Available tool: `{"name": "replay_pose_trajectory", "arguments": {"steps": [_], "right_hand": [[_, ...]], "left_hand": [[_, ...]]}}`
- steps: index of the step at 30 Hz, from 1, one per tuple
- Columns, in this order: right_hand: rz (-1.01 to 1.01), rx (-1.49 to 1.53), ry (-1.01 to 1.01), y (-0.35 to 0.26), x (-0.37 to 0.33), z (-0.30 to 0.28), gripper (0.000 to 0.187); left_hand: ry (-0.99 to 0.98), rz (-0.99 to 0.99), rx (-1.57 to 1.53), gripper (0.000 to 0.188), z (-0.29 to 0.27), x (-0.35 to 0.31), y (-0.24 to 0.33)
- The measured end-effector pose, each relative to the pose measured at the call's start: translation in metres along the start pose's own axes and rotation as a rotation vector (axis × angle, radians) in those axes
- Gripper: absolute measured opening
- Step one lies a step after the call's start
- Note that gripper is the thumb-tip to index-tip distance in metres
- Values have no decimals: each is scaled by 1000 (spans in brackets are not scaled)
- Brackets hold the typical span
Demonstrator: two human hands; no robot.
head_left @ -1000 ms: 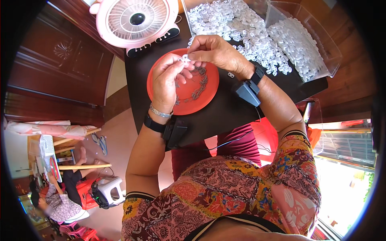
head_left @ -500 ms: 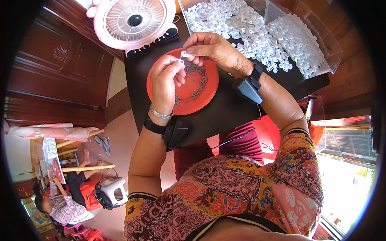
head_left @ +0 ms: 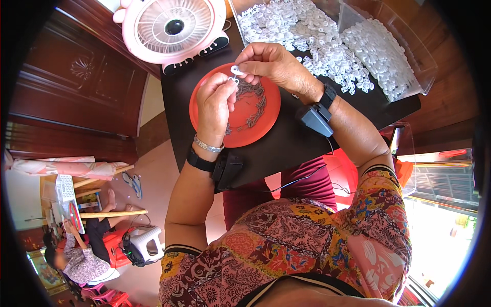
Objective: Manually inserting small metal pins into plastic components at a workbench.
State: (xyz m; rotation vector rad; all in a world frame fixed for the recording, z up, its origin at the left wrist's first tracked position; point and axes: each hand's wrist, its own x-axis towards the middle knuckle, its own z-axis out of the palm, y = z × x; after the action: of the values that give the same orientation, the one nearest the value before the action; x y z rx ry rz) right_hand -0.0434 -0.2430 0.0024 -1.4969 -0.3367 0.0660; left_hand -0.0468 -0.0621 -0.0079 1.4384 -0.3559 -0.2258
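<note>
Above a round red plate (head_left: 204,130) my two hands meet, fingertips nearly touching. My left hand (head_left: 216,100) pinches a small white plastic piece (head_left: 233,81) between thumb and forefinger. Just above it, my right hand (head_left: 263,64) grips another small white plastic piece with a hole (head_left: 236,70). A thin dark part seems to run between the two pieces; it is too small to make out well. Many small grey metal pins or screws (head_left: 255,115) lie in a ring on the plate below my hands.
Beyond my right hand, a heap of small white plastic pieces (head_left: 327,51) spills over the dark table (head_left: 276,148). A clear bin (head_left: 424,77) of similar pieces stands at the far right. A pink-white fan (head_left: 174,28) is at the far left. Another person (head_left: 87,261) sits at lower left.
Both hands stay together over the plate, still pinching the white pieces. The whole view has shifted slightly; the fingers have hardly moved against each other.
</note>
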Motion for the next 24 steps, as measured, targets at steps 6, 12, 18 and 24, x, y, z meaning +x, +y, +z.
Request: {"name": "replay_pose_trajectory", "arguments": {"steps": [6, 12, 18, 24], "right_hand": [[-58, -48, 18, 2, 0, 1, 10], [-114, -88, 26, 1, -1, 3, 9], [-108, -101, 29, 2, -2, 3, 9], [-116, -118, 7, 2, -2, 4, 9]], "left_hand": [[20, -5, -21, 18, 0, 0, -3], [27, -21, -15, 17, 0, 0, -2], [37, -27, 4, 17, -1, 0, -1], [45, -32, 30, 18, 2, -1, 0]]}}
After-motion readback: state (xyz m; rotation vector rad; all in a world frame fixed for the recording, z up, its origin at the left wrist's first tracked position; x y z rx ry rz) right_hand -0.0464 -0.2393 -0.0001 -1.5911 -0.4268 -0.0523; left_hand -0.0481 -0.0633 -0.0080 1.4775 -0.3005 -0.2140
